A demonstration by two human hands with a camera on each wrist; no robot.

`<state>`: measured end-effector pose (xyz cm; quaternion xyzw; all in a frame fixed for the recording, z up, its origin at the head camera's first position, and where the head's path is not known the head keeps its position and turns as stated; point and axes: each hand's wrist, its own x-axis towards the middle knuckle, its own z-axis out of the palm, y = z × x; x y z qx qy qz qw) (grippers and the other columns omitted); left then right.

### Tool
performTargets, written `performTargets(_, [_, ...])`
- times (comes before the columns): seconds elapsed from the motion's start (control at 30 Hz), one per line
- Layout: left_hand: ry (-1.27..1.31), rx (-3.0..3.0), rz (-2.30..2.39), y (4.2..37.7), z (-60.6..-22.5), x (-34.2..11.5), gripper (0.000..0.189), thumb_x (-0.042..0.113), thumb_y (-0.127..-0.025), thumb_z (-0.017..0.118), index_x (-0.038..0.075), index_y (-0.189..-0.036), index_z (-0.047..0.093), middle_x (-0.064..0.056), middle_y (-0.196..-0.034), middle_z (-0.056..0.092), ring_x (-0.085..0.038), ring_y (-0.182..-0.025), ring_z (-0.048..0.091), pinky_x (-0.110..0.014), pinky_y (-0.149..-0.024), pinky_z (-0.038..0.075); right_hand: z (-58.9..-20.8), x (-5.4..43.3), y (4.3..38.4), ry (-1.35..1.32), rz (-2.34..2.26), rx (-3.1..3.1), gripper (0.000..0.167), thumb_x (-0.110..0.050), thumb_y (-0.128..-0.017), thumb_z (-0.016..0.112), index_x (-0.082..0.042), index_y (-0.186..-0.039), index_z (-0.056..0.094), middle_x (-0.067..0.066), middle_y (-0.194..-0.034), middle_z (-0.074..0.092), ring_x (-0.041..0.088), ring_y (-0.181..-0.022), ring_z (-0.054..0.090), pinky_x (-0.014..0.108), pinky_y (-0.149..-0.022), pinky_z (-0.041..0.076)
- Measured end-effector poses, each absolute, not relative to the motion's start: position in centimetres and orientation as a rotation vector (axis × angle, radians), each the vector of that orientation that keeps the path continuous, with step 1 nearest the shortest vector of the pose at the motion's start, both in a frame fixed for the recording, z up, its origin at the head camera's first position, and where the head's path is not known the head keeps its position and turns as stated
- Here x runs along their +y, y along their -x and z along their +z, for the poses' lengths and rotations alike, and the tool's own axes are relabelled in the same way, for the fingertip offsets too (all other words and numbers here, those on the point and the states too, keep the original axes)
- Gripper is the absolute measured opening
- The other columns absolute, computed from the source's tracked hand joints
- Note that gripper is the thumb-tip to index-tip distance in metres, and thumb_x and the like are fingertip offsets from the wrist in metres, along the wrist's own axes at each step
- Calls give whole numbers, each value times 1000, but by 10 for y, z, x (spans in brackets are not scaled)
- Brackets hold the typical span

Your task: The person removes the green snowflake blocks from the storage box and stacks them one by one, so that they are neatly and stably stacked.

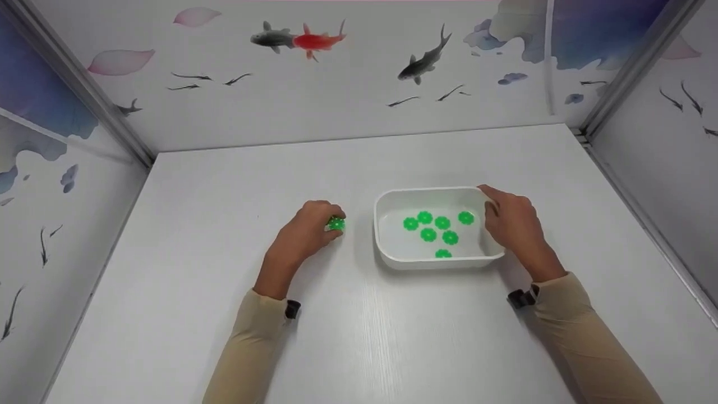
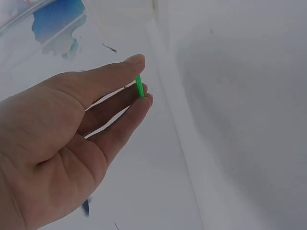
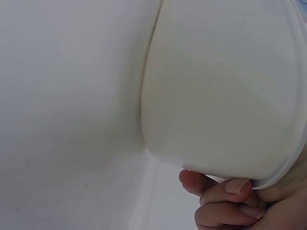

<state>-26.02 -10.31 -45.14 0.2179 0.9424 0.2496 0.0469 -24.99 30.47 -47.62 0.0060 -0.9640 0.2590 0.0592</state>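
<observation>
My left hand [image 1: 303,234] pinches a small green flower-shaped piece [image 1: 336,223] between thumb and fingertips, left of a white rectangular plastic tub [image 1: 437,262]. Seen edge-on in the left wrist view, that green piece [image 2: 140,86] is thin and flat. Several matching green flower pieces [image 1: 428,234] lie spread over the tub's floor. My right hand [image 1: 517,223] grips the tub's right end at the rim. In the right wrist view its fingers [image 3: 223,213] are curled at the rim, beside the tub's smooth outer wall [image 3: 220,96].
The tub stands on a white tabletop [image 1: 336,336], right of its middle. Behind the table rises a white panel [image 1: 348,106] printed with fish and petals. Similar printed panels with metal frame posts [image 1: 639,73] flank both sides.
</observation>
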Motion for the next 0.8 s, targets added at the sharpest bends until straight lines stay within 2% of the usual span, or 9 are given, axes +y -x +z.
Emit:
performTargets(0.13, [-639,2855,770,262,-454,-106,34,7,-93,85,3,-126,79,-14,-125,78,-28,-118,73,-43,-104,61,-476,305,250,-27,776,-2923,47,-11,-111,51,-7,-157,56,29,-142,68,33,-94,58,46,-79,48])
performTargets(0.37, [-576,2788,753,261,-459,-108,29,10,-95,84,5,-123,80,-12,-122,79,-28,-113,68,-43,-102,60,-478,306,250,-42,778,-2905,47,-10,-110,52,-6,-157,57,29,-146,65,34,-98,62,47,-82,52])
performTargets(0.47, [-578,2770,750,260,-461,-108,28,11,-95,83,6,-122,81,-11,-122,79,-28,-114,66,-43,-103,59,-480,306,250,-51,786,-2881,47,-8,-109,53,-6,-155,59,29,-132,72,31,-90,59,42,-72,47])
performTargets(0.53, [-577,2767,754,261,-463,-108,28,12,-95,83,7,-122,81,-10,-122,78,-27,-113,65,-43,-102,59,-480,306,250,-55,784,-2869,46,-7,-108,54,-6,-154,60,29,-119,76,29,-85,56,39,-67,43])
performTargets(0.6, [-570,2771,749,262,-465,-108,28,12,-95,83,7,-122,80,-10,-122,78,-26,-111,65,-43,-102,59,-480,305,250,-55,783,-2865,46,-7,-108,54,-6,-154,60,29,-112,76,29,-83,54,38,-65,40])
performTargets(0.8, [-552,2776,739,264,-469,-107,31,14,-94,85,7,-124,80,-10,-123,78,-26,-111,66,-42,-101,60,-478,305,250,-46,767,-2885,47,-8,-109,53,-6,-155,58,29,-139,69,32,-92,59,43,-73,46])
